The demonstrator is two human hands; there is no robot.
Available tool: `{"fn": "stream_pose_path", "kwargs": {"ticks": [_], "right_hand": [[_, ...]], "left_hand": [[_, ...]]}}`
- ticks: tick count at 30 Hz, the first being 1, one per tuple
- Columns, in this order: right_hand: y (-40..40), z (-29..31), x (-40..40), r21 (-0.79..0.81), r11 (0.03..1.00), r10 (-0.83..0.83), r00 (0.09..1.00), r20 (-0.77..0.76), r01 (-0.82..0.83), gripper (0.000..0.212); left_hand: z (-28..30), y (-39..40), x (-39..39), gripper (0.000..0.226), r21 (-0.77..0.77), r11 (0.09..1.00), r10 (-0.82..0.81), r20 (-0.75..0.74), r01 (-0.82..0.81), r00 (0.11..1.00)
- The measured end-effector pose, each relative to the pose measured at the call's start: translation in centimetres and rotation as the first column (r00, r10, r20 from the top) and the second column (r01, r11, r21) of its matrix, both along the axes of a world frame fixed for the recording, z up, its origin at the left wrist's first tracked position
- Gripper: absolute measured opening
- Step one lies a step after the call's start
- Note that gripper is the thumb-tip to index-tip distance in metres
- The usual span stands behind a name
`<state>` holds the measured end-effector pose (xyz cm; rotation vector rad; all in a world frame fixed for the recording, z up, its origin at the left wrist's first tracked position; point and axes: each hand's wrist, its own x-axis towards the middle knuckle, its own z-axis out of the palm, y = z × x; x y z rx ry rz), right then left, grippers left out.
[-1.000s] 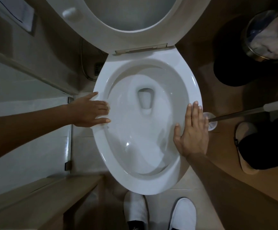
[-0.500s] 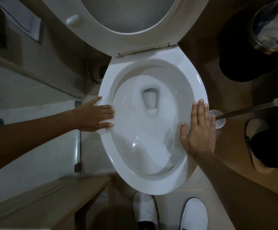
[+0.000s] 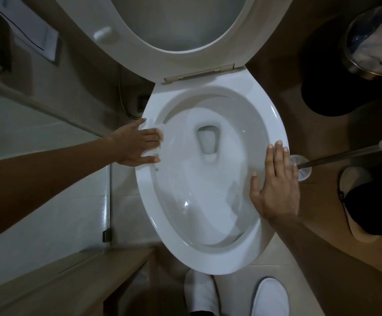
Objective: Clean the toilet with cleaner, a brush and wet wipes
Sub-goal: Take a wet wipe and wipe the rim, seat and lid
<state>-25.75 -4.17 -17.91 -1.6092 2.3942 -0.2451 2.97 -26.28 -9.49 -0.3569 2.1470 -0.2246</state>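
Wiping the toilet rim (image 3: 274, 124) with a wet wipe (image 3: 160, 142), by the look of it: left hand (image 3: 137, 144) laid flat on the left side of the rim, fingers straight, pressing the white wipe beneath them, only its edges peeking out past the fingertips. Right hand (image 3: 274, 185) spread flat on the opposite side of the rim, fingers straight, holding nothing, seemingly bracing. Best done, probably, with even palm pressure and the wipe kept wholly under the fingers so bare skin stays off the porcelain; following the curve round toward the hinge (image 3: 199, 75), then down to the front lip. Seat (image 3: 140, 53) raised, leaving the whole rim exposed. Toilet brush (image 3: 301, 166) parked just beside the right fingertips, its handle running off to the right; easily knocked on a sweep outward. No cleaner bottle in view. Left of the bowl, a narrow gap before the wall and a wooden ledge (image 3: 71, 274); tight for the elbow. Waste bin (image 3: 374, 42) well apart at upper right. Feet in white slippers (image 3: 267, 297) close under the front lip, leaving little room to step in.
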Motion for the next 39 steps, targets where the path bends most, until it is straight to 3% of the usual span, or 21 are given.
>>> {"fn": "stream_pose_path", "kwargs": {"ticks": [6,15,21,25,39], "right_hand": [[0.1,0.0,0.0,-0.006,1.000,-0.005,1.000,0.008,0.005,0.074],[0.0,0.6,0.1,0.008,1.000,-0.013,1.000,0.023,0.013,0.074],[-0.1,0.8,0.2,-0.002,1.000,-0.019,0.999,0.031,0.019,0.073],[-0.1,1.1,0.3,0.017,1.000,-0.025,0.999,0.039,0.024,0.073],[-0.2,1.1,0.2,-0.025,0.999,-0.027,0.999,0.021,0.028,0.072]], "left_hand": [[-0.8,-2.9,-2.0,0.071,-0.148,0.976,-0.141,0.117,0.158,0.983],[-0.5,-6.9,-6.3,0.065,-0.286,0.887,-0.333,0.146,0.362,0.931],[-1.0,-7.7,-10.9,0.061,-0.282,0.898,-0.329,0.084,0.339,0.941],[-0.9,-7.8,-9.9,0.063,-0.300,0.897,-0.328,0.043,0.325,0.944],[-1.2,-7.2,-10.0,0.063,-0.286,0.905,-0.302,0.093,0.316,0.949]]}}
